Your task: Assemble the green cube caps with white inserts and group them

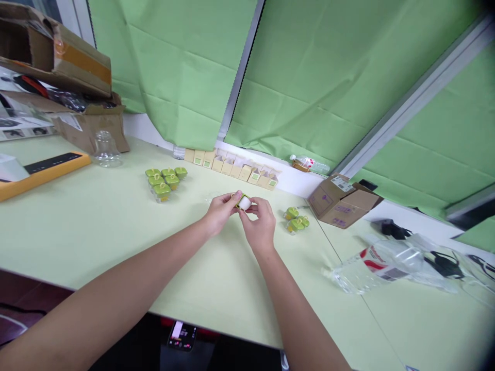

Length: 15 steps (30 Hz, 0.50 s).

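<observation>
Above the middle of the table [216,288], both my hands are closed around a small green-rimmed piece with a white face [244,202]. My left hand [221,212] grips its left side, the thumb on top. At its right side, the fingers of my right hand [261,221] pinch it; the fingers partly hide it. Several small clear containers with green lids [162,191] stand in a cluster to the left. To the right of my hands sits a smaller group of the same containers [296,225]. Behind my hands, small cream-coloured boxes [235,169] form a row along the wall.
Cardboard boxes [88,126] and a clear bottle-shaped vessel [105,150] stand at the left, by an orange-edged device [58,170]. Rightward are an open carton [340,203], a large plastic bottle [375,265] on its side and black cables [444,264]. A phone [182,336] lies below the table edge.
</observation>
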Each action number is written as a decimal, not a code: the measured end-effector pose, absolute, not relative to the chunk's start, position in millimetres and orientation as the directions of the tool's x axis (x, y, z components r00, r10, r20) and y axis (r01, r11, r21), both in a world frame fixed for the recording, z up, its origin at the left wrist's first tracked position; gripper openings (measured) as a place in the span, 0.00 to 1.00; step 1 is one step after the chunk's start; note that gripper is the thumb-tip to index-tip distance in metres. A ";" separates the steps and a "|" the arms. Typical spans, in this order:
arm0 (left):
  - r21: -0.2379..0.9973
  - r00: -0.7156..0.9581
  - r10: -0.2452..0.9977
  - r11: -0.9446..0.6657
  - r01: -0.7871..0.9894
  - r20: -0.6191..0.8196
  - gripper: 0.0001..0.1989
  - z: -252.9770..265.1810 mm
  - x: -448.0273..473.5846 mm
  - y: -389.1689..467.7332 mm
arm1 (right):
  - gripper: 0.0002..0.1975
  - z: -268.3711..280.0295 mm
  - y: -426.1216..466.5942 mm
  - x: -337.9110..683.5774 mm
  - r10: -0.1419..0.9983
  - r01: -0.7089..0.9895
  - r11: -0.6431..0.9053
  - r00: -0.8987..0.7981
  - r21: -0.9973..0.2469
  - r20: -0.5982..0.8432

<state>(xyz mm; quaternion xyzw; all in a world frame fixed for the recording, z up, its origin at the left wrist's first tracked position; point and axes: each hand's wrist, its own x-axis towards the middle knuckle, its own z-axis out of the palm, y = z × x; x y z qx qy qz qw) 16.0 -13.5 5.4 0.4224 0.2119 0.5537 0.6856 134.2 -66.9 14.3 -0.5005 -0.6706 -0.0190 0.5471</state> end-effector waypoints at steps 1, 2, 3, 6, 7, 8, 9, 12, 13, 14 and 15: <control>0.809 0.290 0.941 0.030 -0.587 0.175 0.22 5.3 16.1 -13.5 | 0.13 14.2 -67.0 133.2 0.642 0.698 0.500 0.099 -0.513 0.760; 0.806 0.286 0.942 0.030 -0.592 0.175 0.22 5.2 16.1 -13.5 | 0.13 14.3 -67.1 132.2 0.636 0.703 0.500 0.099 -0.506 0.766; 0.804 0.283 0.943 0.030 -0.594 0.174 0.22 5.1 16.0 -13.5 | 0.13 14.5 -67.2 131.3 0.632 0.707 0.500 0.098 -0.501 0.769; 0.807 0.282 0.945 0.032 -0.590 0.169 0.22 4.8 15.3 -13.5 | 0.13 15.3 -67.5 129.8 0.638 0.703 0.501 0.095 -0.505 0.764; 0.808 0.281 0.945 0.032 -0.589 0.168 0.22 4.7 15.1 -13.4 | 0.13 15.6 -67.7 129.7 0.640 0.698 0.504 0.093 -0.508 0.762; 0.807 0.280 0.945 0.031 -0.590 0.168 0.23 4.5 15.0 -13.4 | 0.13 15.8 -67.9 129.7 0.642 0.693 0.508 0.090 -0.511 0.761; 0.806 0.279 0.946 0.032 -0.592 0.167 0.23 4.4 14.9 -13.4 | 0.13 16.0 -68.1 129.8 0.643 0.689 0.513 0.088 -0.513 0.761; 0.799 0.276 0.947 0.036 -0.600 0.164 0.24 4.8 14.7 -14.1 | 0.14 15.9 -68.7 130.2 0.647 0.684 0.519 0.078 -0.513 0.759; 0.799 0.276 0.948 0.038 -0.600 0.162 0.24 5.1 14.6 -14.6 | 0.14 15.7 -68.8 130.4 0.650 0.687 0.517 0.073 -0.511 0.756; 0.800 0.277 0.947 0.039 -0.599 0.161 0.24 5.4 14.5 -15.1 | 0.14 15.4 -68.7 130.5 0.653 0.692 0.514 0.067 -0.507 0.754; 0.801 0.280 0.947 0.040 -0.597 0.161 0.25 5.7 14.3 -15.7 | 0.13 15.0 -68.5 130.8 0.653 0.699 0.512 0.061 -0.500 0.755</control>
